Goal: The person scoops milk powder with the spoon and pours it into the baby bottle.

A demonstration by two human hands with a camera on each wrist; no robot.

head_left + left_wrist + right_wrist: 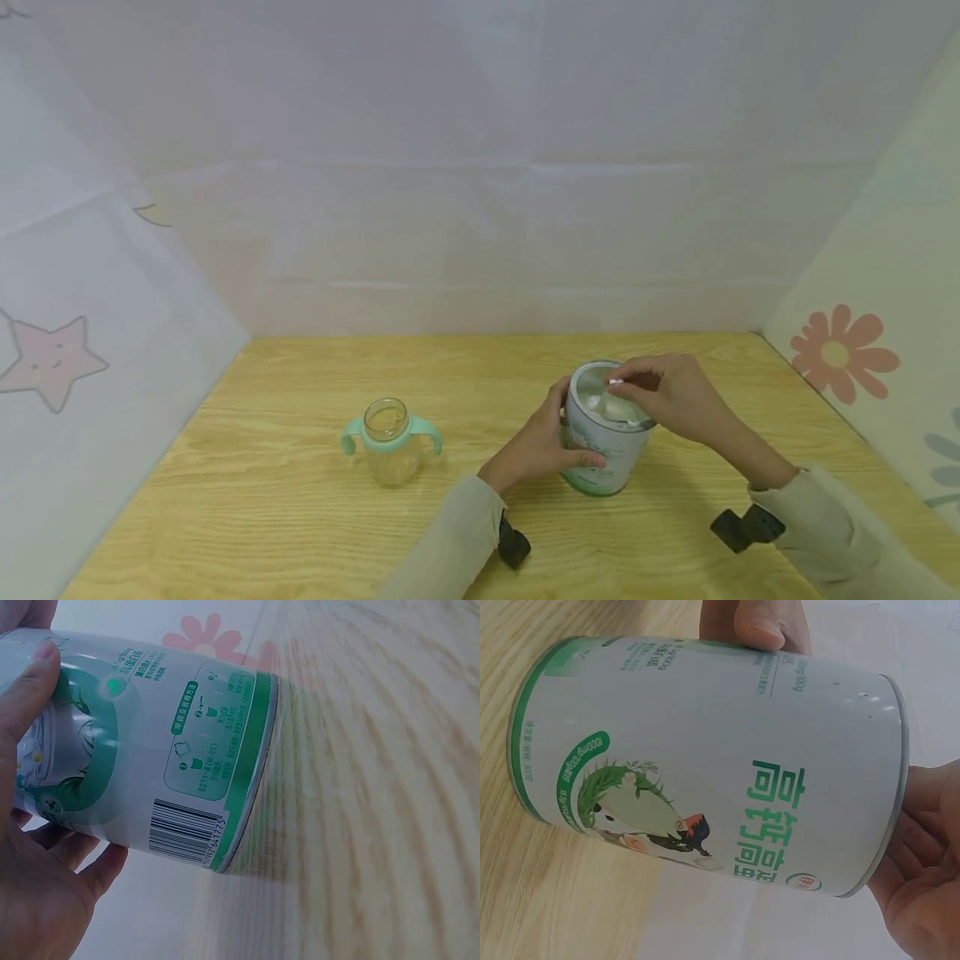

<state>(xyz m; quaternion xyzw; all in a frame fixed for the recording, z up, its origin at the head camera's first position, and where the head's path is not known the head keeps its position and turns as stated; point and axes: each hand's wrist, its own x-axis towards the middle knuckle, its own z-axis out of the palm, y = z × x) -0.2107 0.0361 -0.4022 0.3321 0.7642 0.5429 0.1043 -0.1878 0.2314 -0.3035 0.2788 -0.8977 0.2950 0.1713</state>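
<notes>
A white and green milk powder can [611,450] stands on the right half of the table with its top uncovered. My left hand [536,446] grips it round the side, thumb across the front and fingers behind. At the mouth, my right hand [678,396] pinches the white end of a scoop [617,382] between thumb and fingers. The rest of the scoop dips inside the can, partly hidden by the rim. In the right wrist view, the can [667,735] shows a cow picture, and my right hand [922,870] is partly behind its rim.
A clear baby bottle [393,462] with two mint-green handles stands uncapped to the left of the can. The wood-grain table [262,500] is bordered by pale cloth walls, one with a red flower [835,353] at right.
</notes>
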